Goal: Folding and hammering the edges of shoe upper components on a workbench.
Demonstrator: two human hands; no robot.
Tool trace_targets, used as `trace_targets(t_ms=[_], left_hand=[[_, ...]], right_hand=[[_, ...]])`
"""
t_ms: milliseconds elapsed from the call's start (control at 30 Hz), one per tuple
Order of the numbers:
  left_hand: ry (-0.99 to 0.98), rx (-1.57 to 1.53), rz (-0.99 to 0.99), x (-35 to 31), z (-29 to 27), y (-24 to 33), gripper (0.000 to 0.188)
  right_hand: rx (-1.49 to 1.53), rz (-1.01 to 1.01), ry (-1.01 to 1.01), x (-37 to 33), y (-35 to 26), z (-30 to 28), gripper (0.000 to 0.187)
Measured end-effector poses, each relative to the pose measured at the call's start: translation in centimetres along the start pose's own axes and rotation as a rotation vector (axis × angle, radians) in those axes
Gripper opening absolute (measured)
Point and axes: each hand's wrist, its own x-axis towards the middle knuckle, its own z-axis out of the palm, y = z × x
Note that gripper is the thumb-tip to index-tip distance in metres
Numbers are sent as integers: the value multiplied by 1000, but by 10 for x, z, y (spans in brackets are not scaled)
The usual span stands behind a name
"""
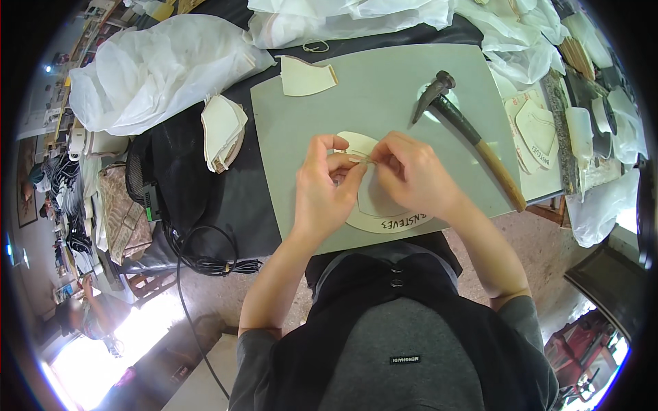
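Note:
My left hand [327,183] and my right hand [411,171] meet above the grey board, fingertips pinched close together. Between them is something small and thin that I cannot make out. Under both hands lies a cream, rounded pattern piece [373,222] with dark handwriting along its near edge and a cut-out in its middle. My fingers hide part of it. To the right of my right hand rests a hammer [474,133] with a dark metal head and a wooden handle, lying slantwise across the board.
The grey board [288,151] sits on a black-covered table. A cream cut piece [306,76] lies near its far left corner. Left of the board is a stack of cream pieces [223,131]. White plastic bags [164,72], more templates [533,130] and a coiled black cable [212,264] surround it.

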Motion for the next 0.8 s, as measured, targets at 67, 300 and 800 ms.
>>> trace_targets(t_ms=[67, 300, 800], left_hand=[[-4, -9, -8, 0, -1, 0, 35], [12, 52, 53, 0, -1, -2, 33], [-309, 636, 818, 28, -31, -14, 32]], right_hand=[[-82, -61, -2, 1, 0, 4, 12], [-107, -17, 41, -2, 0, 2, 12], [-552, -246, 34, -40, -8, 7, 49]])
